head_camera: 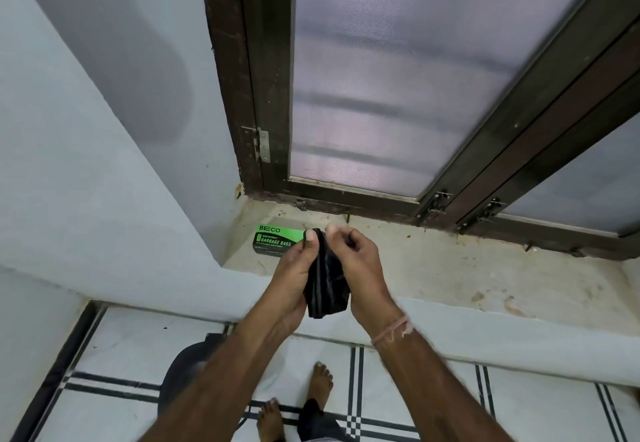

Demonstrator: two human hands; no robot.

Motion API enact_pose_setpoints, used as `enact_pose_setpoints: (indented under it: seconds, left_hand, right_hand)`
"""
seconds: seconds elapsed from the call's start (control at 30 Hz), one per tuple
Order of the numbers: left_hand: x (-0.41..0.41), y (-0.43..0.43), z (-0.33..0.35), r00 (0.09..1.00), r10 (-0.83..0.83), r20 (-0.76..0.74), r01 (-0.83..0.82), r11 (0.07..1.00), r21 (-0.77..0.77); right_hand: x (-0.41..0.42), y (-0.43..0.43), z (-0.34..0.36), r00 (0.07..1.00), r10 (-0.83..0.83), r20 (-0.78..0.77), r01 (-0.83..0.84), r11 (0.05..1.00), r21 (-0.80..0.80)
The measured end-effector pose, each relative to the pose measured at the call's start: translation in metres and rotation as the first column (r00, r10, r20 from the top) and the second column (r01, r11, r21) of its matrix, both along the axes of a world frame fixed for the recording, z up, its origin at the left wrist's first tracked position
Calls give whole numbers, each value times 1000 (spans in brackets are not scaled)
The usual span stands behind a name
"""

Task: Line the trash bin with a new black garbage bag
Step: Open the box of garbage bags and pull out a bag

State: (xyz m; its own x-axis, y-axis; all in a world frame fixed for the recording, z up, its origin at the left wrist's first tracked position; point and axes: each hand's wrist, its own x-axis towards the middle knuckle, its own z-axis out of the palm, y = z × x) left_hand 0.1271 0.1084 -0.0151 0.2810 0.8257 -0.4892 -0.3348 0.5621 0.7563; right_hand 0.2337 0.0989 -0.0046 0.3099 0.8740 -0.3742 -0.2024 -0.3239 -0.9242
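One black bag (327,287) pinched by left grip (294,273) and right grip (362,265); one green box (277,237) behind.

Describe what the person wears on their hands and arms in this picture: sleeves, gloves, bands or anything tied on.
Neither the left hand nor the right hand wears a glove, and no sleeve shows on either forearm up to the frame edge. A thin pinkish thread is tied round the right wrist, its frayed ends sticking out. The left wrist shows no band or watch.
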Motion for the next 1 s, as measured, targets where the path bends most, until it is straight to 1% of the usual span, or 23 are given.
enact_pose_setpoints:
  seconds: [0.03, 0.1, 0.13, 0.17, 0.27, 0.4, 0.53, 0.57, 0.63, 0.7, 0.73, 0.83, 0.87, 0.93, 1.0]
  left_hand:
    - [-1, -1, 0, 1000, 6, 5, -6, 1000, 6]
    - [-2, -2, 1, 1000, 20, 15, -20, 1000, -6]
    - [-3, -2, 1, 999, 26, 21, -26, 1000, -13]
    - [-3, -3, 1, 999, 30, 25, -29, 999, -17]
    - [-5, -4, 2, 999, 32, 1, -32, 999, -19]
    - [-8, -3, 0, 1000, 20, -3, -20, 999, -40]
    - [-11, -3, -3, 999, 5, -36, -6, 1000, -18]
    - [-11, -3, -3, 999, -1, -34, 1, 1000, -6]
    - [-11, -4, -2, 1000, 13, -28, -13, 1000, -8]
    - [-13, -4, -2, 999, 35, -38, -36, 999, -20]
    - [-13, -4, -3, 998, 33, -44, -33, 999, -15]
    - [-18, -4, -4, 998, 42, -41, -43, 998, -35]
    - [-20, -4, -6, 999, 35, -36, -37, 999, -38]
    - [-21, -6, -6, 1000, 12, -13, -12, 999, -42]
    - [-21, -7, -5, 1000, 0, 11, 1, 998, -65]
  right_hand:
    - [1, -1, -2, 993, 42, 112, -45, 999, 24]
    - [2, 0, -6, 948, 42, 315, -55, 998, 34]
    - [2, 1, -9, 930, 24, 368, -42, 998, 41]
    - [1, 1, -10, 923, 2, 384, -25, 998, 55]
    - [1, 0, -12, 936, -38, 350, 18, 998, 62]
    - [2, -1, -16, 948, -48, 314, 38, 999, 37]
    - [-1, -3, -9, 988, 15, 154, -13, 1000, -12]
    - [-2, -4, -7, 985, 58, 161, -56, 998, -18]
    - [-3, -7, -7, 959, 135, 249, -133, 991, -24]
    - [-1, -8, -10, 942, 108, 316, -109, 994, -14]
    - [1, -8, -11, 949, 82, 303, -84, 996, -8]
    - [6, -7, -11, 980, 28, 197, -29, 1000, 4]
    - [7, -7, -10, 981, 15, 192, -16, 1000, 4]
    - [8, -6, -7, 983, 4, 184, -4, 1000, -1]
    - [6, -7, -1, 994, 13, 112, -10, 1000, -29]
